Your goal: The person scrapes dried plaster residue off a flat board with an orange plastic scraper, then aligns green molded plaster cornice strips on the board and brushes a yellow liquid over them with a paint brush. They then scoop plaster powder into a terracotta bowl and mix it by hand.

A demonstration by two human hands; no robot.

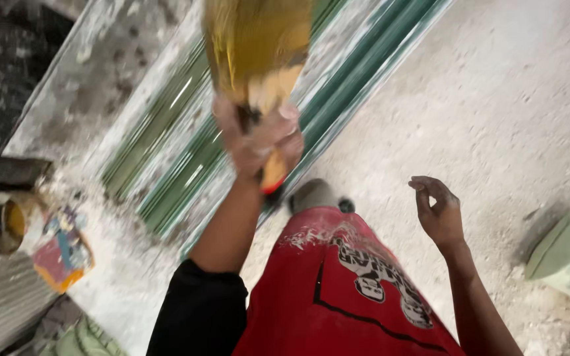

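One hand only, my left hand [258,142], is clenched on the blurred yellow broom [258,49] over the green corrugated sheets [186,142]; my right hand [440,211] hangs open and empty, so I judge a slip likely.

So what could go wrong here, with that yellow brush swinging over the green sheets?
Two possible risks. The left hand grips the yellow brush mid-swing, blurred, while the right hand hangs free, so it could slip out. The dusty floor and the corrugated green sheets lie close to the person's foot, so a step could slide or catch an edge.
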